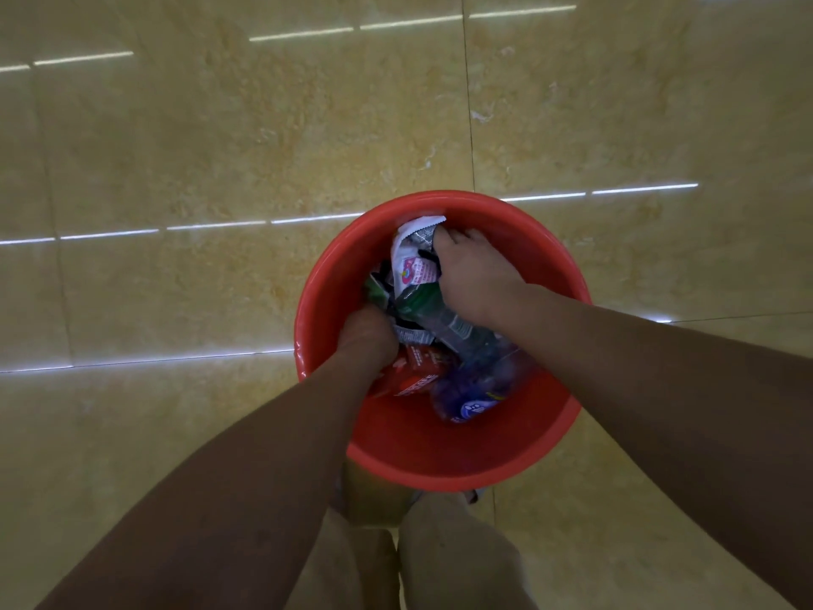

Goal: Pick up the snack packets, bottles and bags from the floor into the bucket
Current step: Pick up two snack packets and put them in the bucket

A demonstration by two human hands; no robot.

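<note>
Both hands are down inside the red bucket (pixel 440 460). The right hand (pixel 475 279) has its fingers (pixel 457 236) curled onto the white snack packet (pixel 413 253), standing lengthwise against the far wall. The left hand (pixel 367 341), fingers hidden, presses the near-left litter.

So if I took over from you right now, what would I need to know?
Left hand: down inside the round red plastic bucket, pressing on a red snack packet; whether it grips is hidden.
Right hand: also inside, closed on a white crinkly snack packet.
Also in the bucket: a clear plastic bottle with a blue label and a green-labelled bottle.
Done: litter seen here is in the bucket.
Left: the yellow tiled floor in view shows no litter; check beyond the frame.
</note>
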